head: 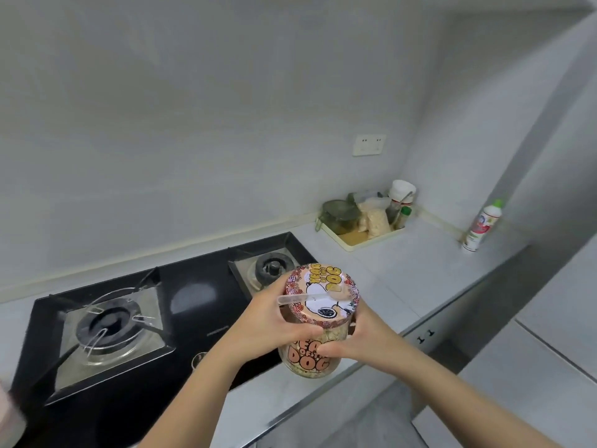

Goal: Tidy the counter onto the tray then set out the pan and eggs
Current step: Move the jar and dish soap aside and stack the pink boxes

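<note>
A clear jar (310,360) with a cartoon-dog lid (323,295) and pale food inside is held near the counter's front edge, right of the stove. My left hand (274,321) grips its left side just under the lid. My right hand (358,337) grips its right side. A small clear plastic spoon (310,298) lies across the lid. The cream tray (352,245) sits in the far corner of the counter, holding a green lidded container (340,215), bags of pale food (376,223) and bottles (402,195). No pan or eggs are in view.
A black two-burner gas stove (193,305) fills the counter's left part. A white spray bottle with a green cap (481,226) stands on the counter at the right wall. A wall socket (369,144) is above the tray. The counter's front edge (436,312) drops to cabinets.
</note>
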Motion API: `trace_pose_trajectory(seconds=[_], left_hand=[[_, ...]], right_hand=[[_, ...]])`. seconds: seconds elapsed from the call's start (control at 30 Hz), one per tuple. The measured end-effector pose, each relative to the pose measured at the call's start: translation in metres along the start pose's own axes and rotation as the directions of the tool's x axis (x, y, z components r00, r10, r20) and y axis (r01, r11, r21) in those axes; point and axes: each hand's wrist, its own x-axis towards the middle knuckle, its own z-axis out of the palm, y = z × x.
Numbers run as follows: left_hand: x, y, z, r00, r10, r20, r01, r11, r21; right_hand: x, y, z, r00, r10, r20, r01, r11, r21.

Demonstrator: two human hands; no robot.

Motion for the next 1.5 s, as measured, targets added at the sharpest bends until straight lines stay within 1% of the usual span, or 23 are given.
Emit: trace_pose_trajectory(seconds=[0.2, 0.33, 0.47, 0.53, 0.7, 0.83, 0.9, 1.03, 1.2, 1.3, 1.4, 1.5], left_hand=[[0.119, -0.019, 0.054, 0.991, 0.025, 0.133, -0.022, 0.999, -0.026], [0.205, -0.031, 0.092, 0.976, -0.008, 0.217, 0.025, 0.997, -0.074], [0.29, -0.042, 0.132, 0.941, -0.038, 0.336, 0.088, 0.987, -0.134], [0.321, -0.049, 0.149, 0.92, -0.05, 0.389, 0.111, 0.984, -0.136], [0.392, -0.072, 0.183, 0.88, -0.066, 0.47, 0.152, 0.977, -0.147], [0.436, -0.094, 0.212, 0.898, -0.057, 0.437, 0.113, 0.988, -0.104], [0.458, -0.105, 0.223, 0.908, -0.056, 0.414, 0.09, 0.994, -0.062], [0.513, -0.124, 0.249, 0.913, -0.103, 0.394, 0.132, 0.99, -0.047], [0.59, -0.133, 0.286, 0.911, -0.165, 0.377, 0.2, 0.978, -0.057], [0.644, -0.142, 0.31, 0.903, -0.182, 0.389, 0.211, 0.977, -0.033], [0.689, -0.146, 0.33, 0.906, -0.159, 0.393, 0.166, 0.986, 0.015], [0.724, -0.153, 0.347, 0.906, -0.156, 0.394, 0.165, 0.986, 0.011]], right_hand=[[0.036, 0.055, -0.087, 0.991, 0.029, -0.132, -0.029, 1.0, -0.003], [0.061, 0.091, -0.152, 0.975, 0.096, -0.199, -0.097, 0.995, 0.007], [0.088, 0.128, -0.214, 0.944, 0.147, -0.296, -0.146, 0.989, 0.024], [0.097, 0.147, -0.234, 0.927, 0.172, -0.333, -0.172, 0.985, 0.03], [0.129, 0.2, -0.278, 0.898, 0.222, -0.38, -0.21, 0.975, 0.074], [0.155, 0.242, -0.308, 0.893, 0.236, -0.382, -0.213, 0.972, 0.101], [0.17, 0.26, -0.324, 0.901, 0.245, -0.359, -0.217, 0.969, 0.117], [0.208, 0.304, -0.369, 0.907, 0.26, -0.331, -0.226, 0.964, 0.139], [0.253, 0.356, -0.439, 0.901, 0.272, -0.338, -0.223, 0.958, 0.178], [0.282, 0.388, -0.481, 0.891, 0.277, -0.359, -0.217, 0.956, 0.198], [0.304, 0.412, -0.515, 0.871, 0.288, -0.399, -0.218, 0.953, 0.212], [0.321, 0.431, -0.541, 0.844, 0.299, -0.444, -0.214, 0.949, 0.231]])
